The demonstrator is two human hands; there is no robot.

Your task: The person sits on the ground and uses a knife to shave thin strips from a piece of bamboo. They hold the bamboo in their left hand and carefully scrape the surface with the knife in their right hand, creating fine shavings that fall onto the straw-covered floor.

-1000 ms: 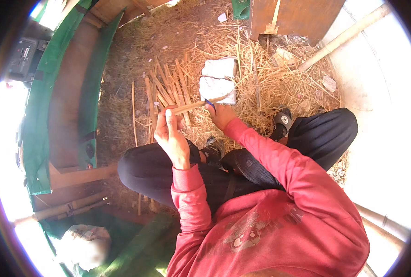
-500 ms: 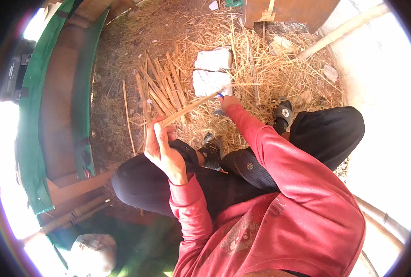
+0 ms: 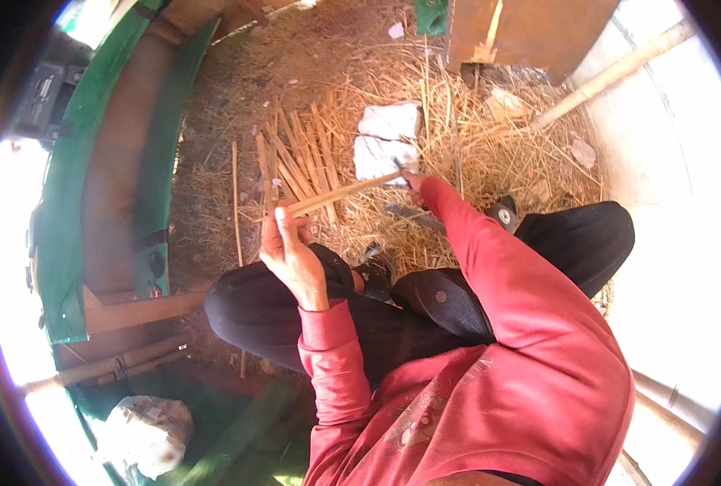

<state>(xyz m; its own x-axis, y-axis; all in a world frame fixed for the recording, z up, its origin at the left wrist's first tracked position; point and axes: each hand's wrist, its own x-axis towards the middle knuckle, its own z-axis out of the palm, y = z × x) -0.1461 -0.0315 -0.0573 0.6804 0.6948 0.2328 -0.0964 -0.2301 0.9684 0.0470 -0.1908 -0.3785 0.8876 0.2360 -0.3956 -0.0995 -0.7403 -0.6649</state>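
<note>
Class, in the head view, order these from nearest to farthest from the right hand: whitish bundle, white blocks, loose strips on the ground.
1. White blocks: just beyond the right hand.
2. Loose strips: to its left.
3. Whitish bundle: lower left.

The person wears a red long-sleeved sweatshirt point(image 3: 531, 397) with a faded, greyish print point(image 3: 419, 423) across the chest, its details too blurred to make out. The left sleeve point(image 3: 335, 377) gathers in loose folds above a snug red cuff point(image 3: 326, 326); the right sleeve point(image 3: 514, 271) is smoother. Below are loose black trousers point(image 3: 255, 312). At the lap, a dark, dotted patch point(image 3: 458, 312) carries a small, pale round mark point(image 3: 441, 297). The dark right shoe point(image 3: 502, 215) bears a whitish round badge.
</note>
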